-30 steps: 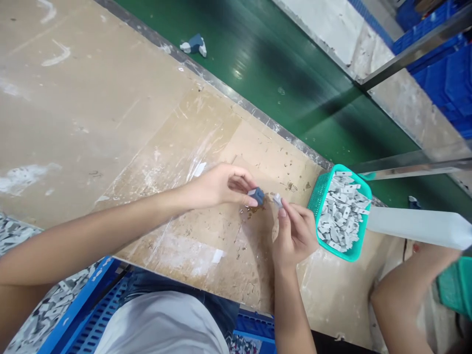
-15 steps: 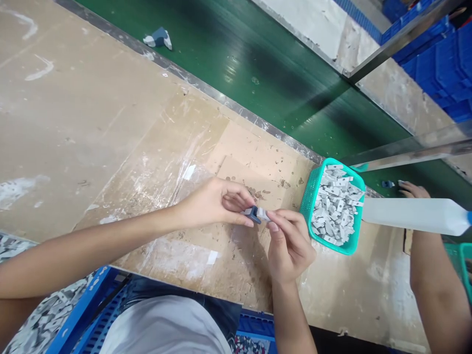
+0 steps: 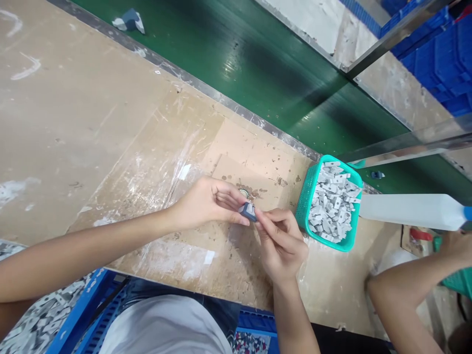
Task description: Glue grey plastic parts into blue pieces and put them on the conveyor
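A small dark blue plastic part (image 3: pixel 248 212) with light grey pieces in it is held between my two hands over the worktable. My left hand (image 3: pixel 216 202) pinches its left end between thumb and fingers. At its right end, the thumb and forefinger of my right hand (image 3: pixel 282 241) close on the same part. The light grey piece now sits inside the dark blue one, though my fingertips hide some of it. To the right of my right hand stands a green basket (image 3: pixel 300 209) heaped with small light grey pieces (image 3: pixel 332 201).
Beyond the worktable (image 3: pixel 110 162) runs a green conveyor belt (image 3: pixel 206 54) carrying a blue-and-grey part (image 3: pixel 130 21) and another small part (image 3: pixel 377 175). A white bottle (image 3: pixel 409 211) lies right of the basket, near a co-worker's arm (image 3: pixel 405 300). Blue crates (image 3: pixel 438 64) are stacked behind.
The grey piece in my right fingers has gone into the dark blue part. On the belt, the parts have shifted left. The co-worker's hand has left the belt and moved nearer to the table's right.
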Demonstrator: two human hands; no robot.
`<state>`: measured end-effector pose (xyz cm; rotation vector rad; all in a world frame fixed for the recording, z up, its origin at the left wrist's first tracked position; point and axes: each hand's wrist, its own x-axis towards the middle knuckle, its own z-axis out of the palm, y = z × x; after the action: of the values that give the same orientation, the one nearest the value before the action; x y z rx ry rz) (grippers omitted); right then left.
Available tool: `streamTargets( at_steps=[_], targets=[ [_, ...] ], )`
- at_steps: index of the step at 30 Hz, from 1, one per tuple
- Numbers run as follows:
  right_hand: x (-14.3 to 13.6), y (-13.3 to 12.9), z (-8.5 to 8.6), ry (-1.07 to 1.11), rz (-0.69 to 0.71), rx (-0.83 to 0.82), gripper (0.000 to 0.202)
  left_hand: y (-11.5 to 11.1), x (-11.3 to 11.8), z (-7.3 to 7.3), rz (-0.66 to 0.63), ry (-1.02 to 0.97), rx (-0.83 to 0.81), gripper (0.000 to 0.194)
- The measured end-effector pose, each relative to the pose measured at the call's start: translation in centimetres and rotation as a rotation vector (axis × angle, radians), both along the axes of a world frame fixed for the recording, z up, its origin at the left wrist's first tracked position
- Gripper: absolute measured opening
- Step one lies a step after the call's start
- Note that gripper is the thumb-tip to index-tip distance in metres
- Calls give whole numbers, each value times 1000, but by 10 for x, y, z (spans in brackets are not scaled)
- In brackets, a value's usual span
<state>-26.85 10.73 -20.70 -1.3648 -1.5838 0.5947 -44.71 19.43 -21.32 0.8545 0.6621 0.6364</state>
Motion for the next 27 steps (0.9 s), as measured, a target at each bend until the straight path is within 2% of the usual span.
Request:
streamTargets(
  at_steps=[4, 7, 10, 12, 14, 18, 27],
  targets=[
    [8, 9, 11, 11, 130, -49, 49, 5, -2, 1, -22, 58, -19, 33],
    [15, 30, 28, -32, 257, -140, 42, 9, -3, 3, -31, 79, -196, 30],
    [17, 52, 44, 51, 349, -229, 27, 10, -4, 3, -116, -89, -387, 23],
    [13, 61, 49, 150, 335, -257, 23, 9, -4, 2, -138, -190, -436, 20],
    [7, 65, 50, 197, 295, -283, 20, 7, -4, 1, -85, -216, -473, 17],
    [-1, 65, 43, 241, 269, -326, 20, 6, -3, 1, 7, -183, -554, 15],
    [-7, 53, 38, 368, 213, -370, 21, 4, -5, 6, 7, -132, -631, 7]
  ],
)
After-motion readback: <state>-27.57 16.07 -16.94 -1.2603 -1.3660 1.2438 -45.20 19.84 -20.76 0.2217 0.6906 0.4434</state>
